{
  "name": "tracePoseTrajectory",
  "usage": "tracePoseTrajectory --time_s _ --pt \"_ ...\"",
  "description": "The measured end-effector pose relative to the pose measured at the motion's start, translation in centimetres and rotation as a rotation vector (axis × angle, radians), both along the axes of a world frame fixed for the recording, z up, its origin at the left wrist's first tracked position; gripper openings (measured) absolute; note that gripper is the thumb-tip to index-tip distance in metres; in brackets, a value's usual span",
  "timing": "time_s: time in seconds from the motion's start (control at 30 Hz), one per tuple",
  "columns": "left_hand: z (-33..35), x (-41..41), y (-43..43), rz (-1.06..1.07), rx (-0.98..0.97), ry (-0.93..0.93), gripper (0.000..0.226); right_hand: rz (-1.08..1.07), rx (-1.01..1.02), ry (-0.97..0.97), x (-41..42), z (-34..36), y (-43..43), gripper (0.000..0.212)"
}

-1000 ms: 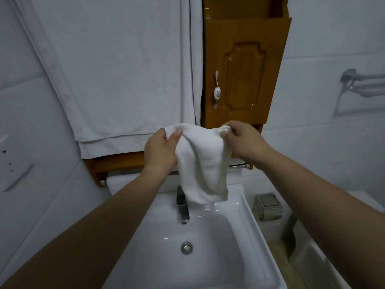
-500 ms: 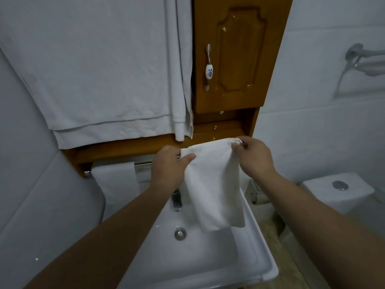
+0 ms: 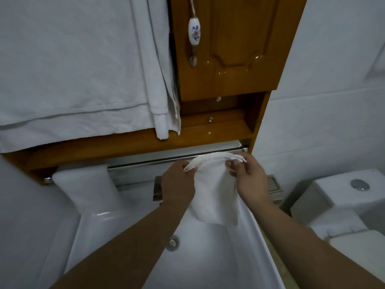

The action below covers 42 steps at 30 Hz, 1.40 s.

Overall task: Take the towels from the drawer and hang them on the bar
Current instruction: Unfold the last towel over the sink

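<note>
Head view, small white towel (image 3: 214, 192) hung at centre frame, top corners pinched by left hand (image 3: 177, 184) and right hand (image 3: 250, 178), top edge near metal bar (image 3: 145, 162), above sink (image 3: 208, 259).

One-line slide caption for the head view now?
Left hand and right hand hold a white towel by its top edge at the bar, above the sink.

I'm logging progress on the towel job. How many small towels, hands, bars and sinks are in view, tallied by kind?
Small towels: 2 (draped towel, held towel)
Hands: 2 (left hand, right hand)
Chrome bar: 1
Sink: 1
Total: 6
</note>
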<state>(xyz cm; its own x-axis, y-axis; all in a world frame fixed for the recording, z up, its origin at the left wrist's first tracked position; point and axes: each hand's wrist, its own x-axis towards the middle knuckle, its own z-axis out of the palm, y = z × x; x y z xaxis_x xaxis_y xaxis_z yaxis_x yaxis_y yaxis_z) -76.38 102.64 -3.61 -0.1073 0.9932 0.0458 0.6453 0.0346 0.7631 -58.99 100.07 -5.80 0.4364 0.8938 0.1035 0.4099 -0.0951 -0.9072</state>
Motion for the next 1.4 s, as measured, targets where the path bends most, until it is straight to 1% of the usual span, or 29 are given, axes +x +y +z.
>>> tracePoseTrajectory --time_s 0.07,0.17,0.23,0.27,0.37,0.43,0.5,0.53,0.6,0.63,0.73,0.77,0.83,0.93,1.03,1.1,1.13,1.2,1.27,1.33,1.4 --pt "-1.1 0.7 1.3 0.009 0.045 0.000 0.014 0.042 0.026 -0.116 0.5 -1.4 1.4 0.024" --pt "-2.5 1.6 3.4 -0.033 0.199 0.051 0.015 0.172 0.054 -0.294 1.0 -3.2 3.5 0.037" --pt "-3.7 2.1 4.9 -0.106 0.297 0.132 0.018 0.239 0.049 -0.395 1.3 -4.3 4.7 0.045" --pt "-4.5 2.3 5.6 -0.154 0.324 0.186 0.024 0.273 0.047 -0.462 1.5 -4.8 5.2 0.048" --pt "-7.3 1.9 7.4 -0.297 0.422 0.427 0.042 0.364 0.010 -0.699 2.4 -6.2 6.7 0.053" --pt "-8.7 1.2 8.7 -0.342 0.498 0.545 0.042 0.410 0.027 -0.885 3.1 -6.9 7.7 0.055" --pt "-9.3 1.0 10.1 -0.354 0.568 0.590 0.039 0.432 0.051 -1.044 3.5 -7.2 8.9 0.059" --pt "-9.2 1.1 10.7 -0.361 0.607 0.613 0.039 0.430 0.048 -1.090 3.3 -7.1 9.4 0.061" --pt "-9.0 1.7 11.4 -0.369 0.629 0.692 0.040 0.392 0.036 -1.120 2.7 -6.8 10.4 0.063" --pt "-9.0 2.0 11.4 -0.343 0.577 0.733 0.044 0.370 0.028 -1.117 2.4 -6.7 10.9 0.062" --pt "-9.1 2.2 11.0 -0.158 0.284 0.798 0.060 0.350 -0.053 -1.116 2.3 -6.1 12.3 0.059" --pt "-9.3 2.0 11.1 -0.118 0.242 0.811 0.063 0.356 -0.087 -1.135 2.3 -6.0 12.6 0.060" --pt "-9.8 1.4 11.2 -0.141 0.273 0.863 0.064 0.378 -0.128 -1.178 2.5 -5.7 13.0 0.065" --pt "-9.7 -0.5 11.7 -0.254 0.392 0.879 0.064 0.391 -0.157 -1.209 2.7 -5.1 13.3 0.072" --pt "-9.6 -3.7 12.8 -0.366 0.453 0.937 0.055 0.373 -0.219 -1.241 2.4 -4.8 13.3 0.081" --pt "-9.7 -5.7 13.3 -0.401 0.494 0.988 0.049 0.339 -0.228 -1.268 2.1 -4.7 13.0 0.082" --pt "-9.7 -6.3 13.4 -0.390 0.523 1.009 0.049 0.323 -0.203 -1.286 1.9 -4.8 12.8 0.080" --pt "-9.9 -6.7 13.7 -0.374 0.552 1.014 0.047 0.313 -0.084 -1.314 1.2 -5.4 12.1 0.074" --pt "-10.3 -6.5 14.0 -0.368 0.553 1.034 0.038 0.337 0.041 -1.322 0.0 -6.6 11.6 0.068" --pt "-10.4 -6.2 14.0 -0.351 0.565 1.039 0.029 0.353 0.073 -1.309 -1.4 -7.8 11.4 0.068" --pt "-10.7 -6.2 14.1 -0.317 0.594 1.026 0.028 0.320 0.070 -1.276 -2.4 -8.2 11.7 0.068"
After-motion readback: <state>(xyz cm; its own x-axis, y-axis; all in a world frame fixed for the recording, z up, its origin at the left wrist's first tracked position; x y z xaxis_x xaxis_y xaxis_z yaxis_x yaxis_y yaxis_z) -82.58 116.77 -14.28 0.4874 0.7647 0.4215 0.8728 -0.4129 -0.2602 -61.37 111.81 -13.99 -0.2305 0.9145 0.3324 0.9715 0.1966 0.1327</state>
